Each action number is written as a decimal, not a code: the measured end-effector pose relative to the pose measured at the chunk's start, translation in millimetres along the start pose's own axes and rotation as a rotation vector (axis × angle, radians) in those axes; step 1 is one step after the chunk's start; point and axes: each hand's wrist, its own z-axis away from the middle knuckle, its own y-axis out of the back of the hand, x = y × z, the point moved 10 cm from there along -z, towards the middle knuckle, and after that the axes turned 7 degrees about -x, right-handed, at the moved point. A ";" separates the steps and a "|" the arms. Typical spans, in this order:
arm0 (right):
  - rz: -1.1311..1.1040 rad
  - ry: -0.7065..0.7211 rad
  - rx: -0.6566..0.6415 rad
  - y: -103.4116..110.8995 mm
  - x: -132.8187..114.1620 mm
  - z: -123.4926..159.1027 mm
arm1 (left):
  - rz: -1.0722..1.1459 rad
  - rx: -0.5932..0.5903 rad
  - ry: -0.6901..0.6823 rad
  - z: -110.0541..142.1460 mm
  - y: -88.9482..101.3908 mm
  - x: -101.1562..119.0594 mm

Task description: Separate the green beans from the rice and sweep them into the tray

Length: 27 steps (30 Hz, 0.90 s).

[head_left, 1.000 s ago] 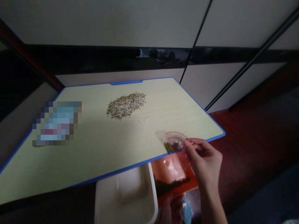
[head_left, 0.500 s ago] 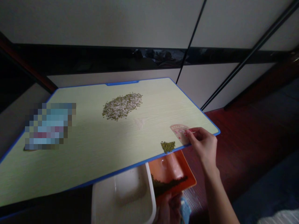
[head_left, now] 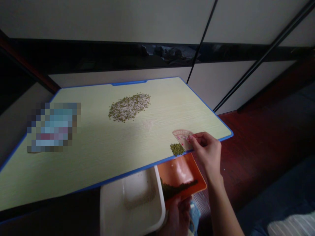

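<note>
My right hand (head_left: 208,147) pinches a clear protractor (head_left: 180,136) with red markings, flat on the table at its front edge. Just left of it, touching or nearly so, lies a small heap of mung beans (head_left: 177,149). Below that edge is an orange tray (head_left: 182,168) with more beans along its lower side. My left hand (head_left: 178,211) is in shadow with curled fingers at the tray's near side, gripping it. Farther back spreads a pile of mung beans mixed with white grains (head_left: 129,107). A small patch of white grains (head_left: 148,124) lies in front of it.
A white basin (head_left: 133,213) stands left of the orange tray, below the blue-rimmed folding table (head_left: 91,157). A blurred-out flat item (head_left: 55,127) lies on the table's left. Cabinet doors (head_left: 110,21) rise behind. Dark red floor (head_left: 246,144) shows at right.
My right hand has slid the protractor left, up to the small heap of beans, which sits slightly more bunched. My left hand and the tray have stayed nearly in place. The view has tilted slightly.
</note>
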 end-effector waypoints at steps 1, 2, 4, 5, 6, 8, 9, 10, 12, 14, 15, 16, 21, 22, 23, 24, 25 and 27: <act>-0.001 0.000 0.001 -0.5 -0.4 1.2 | 0.012 0.028 -0.009 3.7 -1.7 0.9; -0.004 -0.001 0.004 -1.0 -0.7 2.5 | 0.021 0.054 -0.014 7.0 -3.2 1.4; -0.010 -0.002 0.013 -1.8 -1.3 5.2 | 0.032 0.089 -0.017 11.9 -6.1 2.1; -0.015 -0.001 0.019 -2.0 -1.6 6.4 | 0.035 0.097 -0.018 13.5 -7.0 2.6; -0.022 0.000 0.022 -2.4 -1.8 7.3 | 0.037 0.102 -0.020 14.4 -7.5 3.0; -0.046 -0.005 0.014 -3.2 -1.2 7.0 | 0.039 0.107 -0.022 15.3 -7.0 3.4; -0.065 -0.009 0.000 -3.9 -0.4 5.5 | 0.040 0.108 -0.023 15.4 -6.2 3.4; -0.086 -0.012 -0.020 -4.6 0.3 2.8 | 0.042 0.108 -0.028 15.4 -5.5 3.4; -0.120 -0.007 -0.080 -6.9 0.8 -6.1 | 0.047 0.109 -0.040 15.5 -4.3 3.4; -0.129 0.024 -0.162 -10.7 -1.4 -19.2 | 0.054 0.109 -0.053 15.6 -4.0 3.4; -0.127 0.045 -0.208 -13.5 -3.2 -26.7 | 0.057 0.111 -0.057 15.6 -4.0 3.4; -0.126 0.079 -0.249 -16.4 -6.5 -34.4 | 0.060 0.112 -0.060 15.5 -4.1 3.3; -0.144 0.257 -0.488 -44.8 -29.7 -62.0 | 0.063 0.115 -0.040 13.2 -4.3 2.8; -0.132 0.301 -0.534 -52.1 -36.1 -63.5 | 0.062 0.115 -0.030 12.6 -4.1 2.1; -0.122 0.343 -0.578 -59.2 -42.4 -63.6 | 0.062 0.117 -0.022 12.1 -3.7 1.6; -0.116 0.380 -0.618 -65.8 -48.2 -62.7 | 0.063 0.120 -0.018 11.6 -3.1 1.3; -0.113 0.409 -0.653 -71.5 -53.2 -61.1 | 0.065 0.122 -0.016 11.3 -2.5 1.2; -0.112 0.445 -0.702 -79.7 -60.7 -57.1 | 0.069 0.124 -0.018 10.7 -1.8 0.9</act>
